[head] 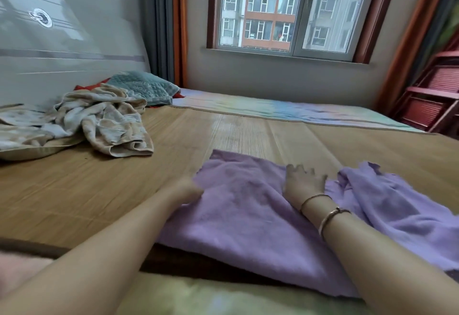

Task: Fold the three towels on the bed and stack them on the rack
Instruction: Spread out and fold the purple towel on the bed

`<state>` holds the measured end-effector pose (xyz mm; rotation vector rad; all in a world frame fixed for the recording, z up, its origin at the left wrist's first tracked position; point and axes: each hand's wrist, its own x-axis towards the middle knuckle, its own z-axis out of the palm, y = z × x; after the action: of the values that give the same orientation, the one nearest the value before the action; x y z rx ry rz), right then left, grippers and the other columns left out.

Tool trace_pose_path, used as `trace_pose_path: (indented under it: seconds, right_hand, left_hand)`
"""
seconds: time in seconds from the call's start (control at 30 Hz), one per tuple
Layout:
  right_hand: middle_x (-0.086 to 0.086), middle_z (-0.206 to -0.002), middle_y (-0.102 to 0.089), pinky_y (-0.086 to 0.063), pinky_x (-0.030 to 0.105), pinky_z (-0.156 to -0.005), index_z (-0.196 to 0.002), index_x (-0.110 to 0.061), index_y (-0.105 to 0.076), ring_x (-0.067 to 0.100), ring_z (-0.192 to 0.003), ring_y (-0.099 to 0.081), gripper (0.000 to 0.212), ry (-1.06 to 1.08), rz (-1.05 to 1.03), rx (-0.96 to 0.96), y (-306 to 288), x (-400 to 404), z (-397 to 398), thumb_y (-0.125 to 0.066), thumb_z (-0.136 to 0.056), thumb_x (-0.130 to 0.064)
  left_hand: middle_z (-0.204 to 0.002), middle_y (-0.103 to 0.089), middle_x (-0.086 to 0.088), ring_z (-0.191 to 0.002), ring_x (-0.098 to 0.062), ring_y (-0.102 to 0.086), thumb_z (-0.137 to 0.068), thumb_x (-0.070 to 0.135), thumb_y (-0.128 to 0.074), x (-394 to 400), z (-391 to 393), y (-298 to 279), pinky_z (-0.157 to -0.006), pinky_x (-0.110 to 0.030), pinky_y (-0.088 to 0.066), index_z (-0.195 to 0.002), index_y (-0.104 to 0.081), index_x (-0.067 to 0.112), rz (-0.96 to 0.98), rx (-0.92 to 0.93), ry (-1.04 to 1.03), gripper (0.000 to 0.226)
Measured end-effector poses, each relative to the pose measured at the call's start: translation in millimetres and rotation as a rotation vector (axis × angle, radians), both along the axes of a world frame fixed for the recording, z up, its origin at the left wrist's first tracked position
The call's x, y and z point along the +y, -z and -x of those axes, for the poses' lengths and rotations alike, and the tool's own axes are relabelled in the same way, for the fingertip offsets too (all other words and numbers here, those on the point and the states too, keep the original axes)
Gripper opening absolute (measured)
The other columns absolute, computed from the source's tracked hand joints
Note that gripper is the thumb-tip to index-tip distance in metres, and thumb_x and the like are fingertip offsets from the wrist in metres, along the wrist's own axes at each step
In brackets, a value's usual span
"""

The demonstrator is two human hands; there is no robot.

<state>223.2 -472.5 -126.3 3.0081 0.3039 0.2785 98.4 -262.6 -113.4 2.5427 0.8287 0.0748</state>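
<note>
A purple towel (238,210) lies spread on the bamboo mat (154,155) at the near edge of the bed. My left hand (187,189) rests at its left edge, fingers curled against the cloth. My right hand (304,184), with two bracelets on the wrist, presses flat on the towel's middle, fingers spread. To the right, purple towel cloth (397,205) lies rumpled; whether it is a second towel I cannot tell. A crumpled beige and white towel (111,118) lies at the far left. The red rack (432,101) stands at the far right beside the bed.
A teal pillow (144,87) lies by the grey headboard (62,48). A flat pillow (22,138) sits at the left edge. A pastel sheet (285,109) covers the bed's far side under the window (295,9). Orange and grey curtains hang at both sides.
</note>
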Motion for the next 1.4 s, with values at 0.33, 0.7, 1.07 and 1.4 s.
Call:
trace_pose_path:
  seconds: [0.33, 0.7, 1.07, 1.4]
  right_hand:
    - [-0.005, -0.161, -0.002, -0.002, 0.067, -0.110, -0.152, -0.033, -0.007, 0.030, -0.148, 0.002, 0.074, -0.355, -0.185, 0.311, 7.7, 42.1, 69.6, -0.019, -0.090, -0.071]
    - [0.007, -0.153, -0.032, -0.018, 0.048, -0.116, -0.142, -0.019, -0.034, 0.025, -0.143, -0.023, 0.055, -0.512, -0.233, 0.217, 12.6, 46.7, 75.1, -0.030, -0.097, -0.052]
    - [0.003, -0.123, -0.062, -0.037, 0.031, -0.099, -0.122, -0.017, -0.057, 0.021, -0.116, -0.053, 0.051, -0.514, -0.468, -0.069, -23.7, -115.0, 88.7, -0.039, -0.083, -0.044]
    - [-0.015, -0.100, -0.064, -0.048, 0.032, -0.087, -0.103, -0.028, -0.060, 0.002, -0.095, -0.059, 0.055, -0.301, -0.566, 0.143, -24.0, -285.9, 74.4, -0.071, -0.062, -0.065]
  left_hand:
    - [-0.125, -0.058, -0.022, -0.115, -0.037, -0.054, -0.099, 0.033, -0.044, 22.4, 37.9, 4.9, -0.088, -0.033, -0.041, -0.120, -0.058, 0.002, -0.024, -0.137, -0.039, 0.040]
    - [-0.141, -0.037, -0.013, -0.127, -0.035, -0.043, -0.096, 0.030, -0.046, 58.5, 66.3, 16.4, -0.098, -0.043, -0.040, -0.137, -0.032, 0.009, -0.410, -0.037, -0.253, 0.048]
    - [-0.142, -0.044, -0.006, -0.129, -0.033, -0.040, -0.095, 0.047, -0.038, -118.4, 5.9, 23.2, -0.107, -0.044, -0.033, -0.132, -0.046, 0.018, -0.253, -0.092, 0.312, 0.048]
    - [-0.150, -0.036, 0.012, -0.137, -0.024, -0.035, -0.093, 0.053, -0.033, -218.5, -44.9, 30.6, -0.109, -0.055, -0.026, -0.136, -0.041, 0.039, -0.166, -0.162, 0.547, 0.046]
